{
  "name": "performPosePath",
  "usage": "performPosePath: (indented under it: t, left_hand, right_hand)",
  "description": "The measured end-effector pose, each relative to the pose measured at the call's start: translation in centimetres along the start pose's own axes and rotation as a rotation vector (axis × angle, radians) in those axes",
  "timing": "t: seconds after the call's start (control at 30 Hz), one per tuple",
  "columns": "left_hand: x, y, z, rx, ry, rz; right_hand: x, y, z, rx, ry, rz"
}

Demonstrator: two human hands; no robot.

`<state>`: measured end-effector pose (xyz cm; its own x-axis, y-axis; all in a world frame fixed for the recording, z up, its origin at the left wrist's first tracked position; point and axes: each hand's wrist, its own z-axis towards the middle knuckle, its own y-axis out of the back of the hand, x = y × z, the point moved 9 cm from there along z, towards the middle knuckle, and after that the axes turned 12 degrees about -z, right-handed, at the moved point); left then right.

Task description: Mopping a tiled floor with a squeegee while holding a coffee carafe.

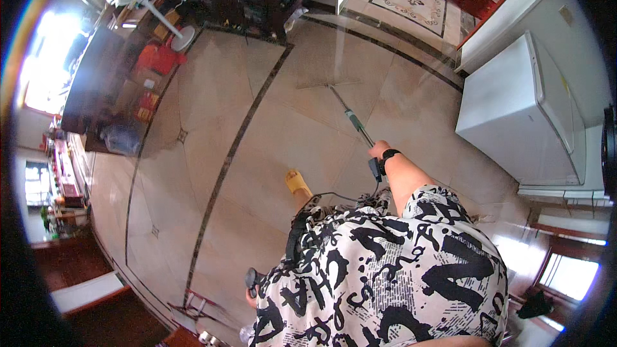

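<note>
My right hand (381, 148) grips the metal pole of a long-handled floor mop or squeegee (355, 120). A green-grey sleeve sits partway along the pole. Its thin, wide head (328, 85) rests on the tiled floor ahead; blur hides its exact kind. On my right wrist are a black band and a small dark device (375, 168) with a cable running toward my waist. My left hand (250, 297) hangs low at my left side, mostly hidden by my patterned shirt and another dark device (252, 282). Whether it holds anything cannot be seen.
A white chest freezer (501, 120) stands at the right. At the upper left, a white pedestal fan (183, 38) and red bags (156, 59) border the cluttered furniture. A yellow slipper (297, 183) is on my foot. A small ladder-like rack (197, 304) lies lower left.
</note>
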<state>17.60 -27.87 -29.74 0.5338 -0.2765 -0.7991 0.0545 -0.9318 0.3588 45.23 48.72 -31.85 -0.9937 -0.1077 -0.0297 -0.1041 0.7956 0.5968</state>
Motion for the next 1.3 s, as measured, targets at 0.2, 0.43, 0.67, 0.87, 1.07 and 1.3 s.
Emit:
performPosePath:
  t: [0.2, 0.43, 0.67, 0.87, 1.07, 1.3]
  left_hand:
    - [1.2, -1.3, -1.3, -0.01, 0.001, -0.009]
    - [-10.8, -8.5, -1.8, -0.001, -0.201, 0.185]
    - [-13.1, -10.1, -1.1, 0.123, -0.093, -0.178]
    - [-2.5, -1.5, 3.8, 0.049, -0.304, -0.03]
    - [-7.1, -3.8, 1.4, 0.087, -0.062, -0.058]
    - [-17.2, -10.9, -1.7, 0.199, -0.118, -0.075]
  right_hand:
    - [0.1, -3.6, 3.6, -0.009, 0.309, -0.489]
    - [2.8, -1.9, 2.0, -0.115, 0.405, -0.472]
    - [-0.6, 1.7, -4.1, -0.22, 0.131, 0.179]
    - [2.9, 2.9, -7.0, -0.111, 0.197, 0.175]
    - [9.5, 7.2, -5.9, -0.149, 0.337, 0.028]
    - [13.7, 9.5, -2.0, -0.18, 0.294, -0.153]
